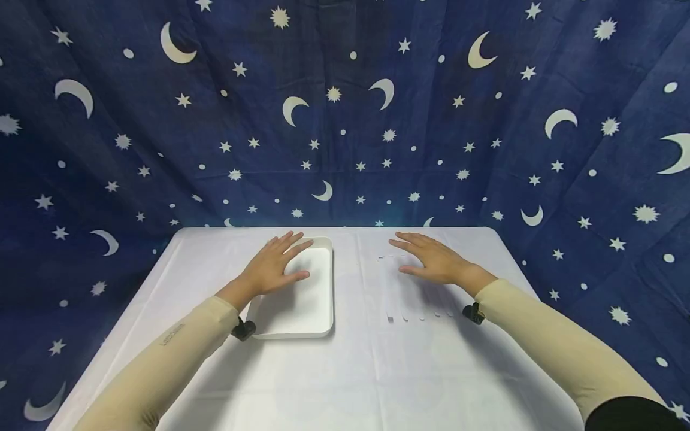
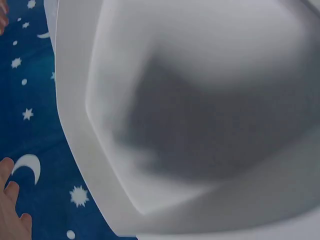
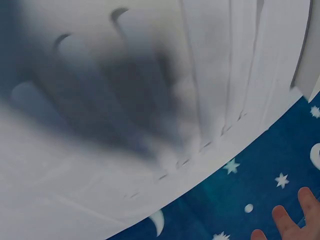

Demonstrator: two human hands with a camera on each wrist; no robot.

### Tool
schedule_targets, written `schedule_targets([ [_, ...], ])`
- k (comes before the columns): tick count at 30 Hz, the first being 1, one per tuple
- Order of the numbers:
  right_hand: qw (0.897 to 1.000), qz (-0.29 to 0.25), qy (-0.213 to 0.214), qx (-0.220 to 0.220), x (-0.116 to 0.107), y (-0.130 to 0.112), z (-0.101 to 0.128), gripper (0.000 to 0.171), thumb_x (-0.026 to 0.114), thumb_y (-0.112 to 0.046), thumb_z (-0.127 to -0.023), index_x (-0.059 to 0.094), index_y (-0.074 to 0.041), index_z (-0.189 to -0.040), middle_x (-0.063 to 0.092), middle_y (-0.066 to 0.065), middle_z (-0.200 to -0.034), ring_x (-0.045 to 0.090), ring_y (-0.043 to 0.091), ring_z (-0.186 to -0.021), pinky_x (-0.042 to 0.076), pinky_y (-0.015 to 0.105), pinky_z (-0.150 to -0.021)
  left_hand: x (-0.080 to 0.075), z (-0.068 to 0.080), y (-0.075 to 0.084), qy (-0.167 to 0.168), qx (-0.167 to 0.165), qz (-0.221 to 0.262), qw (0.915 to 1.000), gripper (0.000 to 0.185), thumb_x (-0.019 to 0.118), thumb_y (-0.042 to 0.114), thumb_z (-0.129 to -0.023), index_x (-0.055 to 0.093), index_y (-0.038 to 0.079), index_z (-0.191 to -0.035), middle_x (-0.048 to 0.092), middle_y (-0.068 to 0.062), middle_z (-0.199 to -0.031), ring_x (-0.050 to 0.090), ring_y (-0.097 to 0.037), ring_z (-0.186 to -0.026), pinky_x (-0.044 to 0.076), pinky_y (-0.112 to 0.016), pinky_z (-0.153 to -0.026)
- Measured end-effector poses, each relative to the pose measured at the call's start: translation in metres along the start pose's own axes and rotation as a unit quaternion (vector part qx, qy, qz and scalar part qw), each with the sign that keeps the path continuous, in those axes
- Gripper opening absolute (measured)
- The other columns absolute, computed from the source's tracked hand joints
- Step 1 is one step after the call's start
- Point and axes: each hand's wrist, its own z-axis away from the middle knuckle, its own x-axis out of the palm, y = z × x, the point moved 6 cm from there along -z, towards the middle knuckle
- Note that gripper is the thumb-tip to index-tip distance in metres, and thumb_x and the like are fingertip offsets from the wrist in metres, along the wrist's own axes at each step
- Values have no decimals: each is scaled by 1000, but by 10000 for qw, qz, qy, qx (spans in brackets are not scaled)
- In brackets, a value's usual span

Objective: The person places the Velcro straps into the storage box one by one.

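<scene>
My left hand [image 1: 274, 263] hovers over the upper left part of a white rectangular tray [image 1: 330, 281], fingers spread and holding nothing. Its shadow falls on the bare floor of the tray [image 2: 190, 125], seen close in the left wrist view. On the other side, my right hand [image 1: 433, 260] is held above several long white strips [image 1: 390, 317], its fingers loosely extended and nothing in them. These strips [image 3: 210, 65] lie side by side, have rounded ends and barely stand out from the white cloth. Fingertips [image 3: 285, 220] of the right hand show at the lower right of its wrist view.
A white cloth [image 1: 345, 383] covers the table. Behind and around it hangs a dark blue curtain [image 1: 345, 149] with moons and stars. Small dark wrist cameras [image 1: 244, 329] sit below the beige sleeves [image 1: 178, 347].
</scene>
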Motion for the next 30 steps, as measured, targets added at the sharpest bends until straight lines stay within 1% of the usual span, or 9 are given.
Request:
schedule_targets([
  [4, 9996, -52, 18, 264, -5, 14, 11, 70, 49, -58, -97, 29, -26, -156, 28, 7, -161, 28, 33, -147, 23, 59, -117, -3, 5, -10, 75, -190, 85, 9998, 75, 47, 66, -93, 28, 30, -156, 27, -8, -162, 22, -32, -150, 17, -54, -121],
  [7, 9990, -89, 31, 444, -9, 25, 18, 70, 50, -57, -97, 29, -26, -156, 28, 8, -161, 29, 35, -146, 26, 60, -115, -5, 12, -20, 192, -389, 196, 9989, 73, 50, 64, -93, 31, 29, -154, 30, -9, -161, 25, -33, -149, 21, -55, -119],
  [12, 9967, -221, -23, 775, -13, 38, 30, 70, 51, -57, -96, 28, -29, -156, 29, 10, -160, 28, 36, -146, 28, 62, -113, -6, 26, -38, 341, -758, 432, 9956, 72, 53, 60, -93, 33, 27, -154, 32, -9, -159, 27, -34, -147, 29, -58, -114],
  [15, 9951, -245, -24, 955, -14, 45, 36, 70, 49, -60, -96, 27, -31, -156, 29, 11, -160, 29, 37, -145, 29, 64, -111, -7, 34, -46, 422, -947, 510, 9933, 72, 54, 59, -94, 32, 25, -154, 33, -11, -158, 28, -35, -147, 31, -59, -113],
  [19, 9937, -239, 58, 1090, -17, 51, 44, 70, 51, -57, -96, 29, -29, -156, 33, 12, -158, 33, 38, -143, 30, 64, -110, -6, 45, -54, 486, -1261, 604, 9890, 72, 55, 56, -94, 32, 24, -154, 36, -14, -156, 31, -37, -144, 32, -61, -111],
  [24, 9914, -236, 141, 1283, -15, 59, 51, 70, 52, -56, -96, 29, -26, -156, 38, 13, -155, 34, 38, -142, 27, 62, -113, -4, 56, -62, 504, -1661, 714, 9822, 70, 54, 54, -95, 31, 25, -155, 39, -15, -154, 37, -38, -140, 36, -65, -105],
  [30, 9854, -359, 14, 1663, -4, 69, 61, 74, 46, -62, -96, 27, -24, -156, 39, 19, -153, 33, 44, -141, 27, 66, -111, 2, 65, -71, 560, -2056, 856, 9733, 68, 54, 51, -96, 33, 22, -154, 45, -18, -148, 43, -41, -135, 41, -66, -99],
])
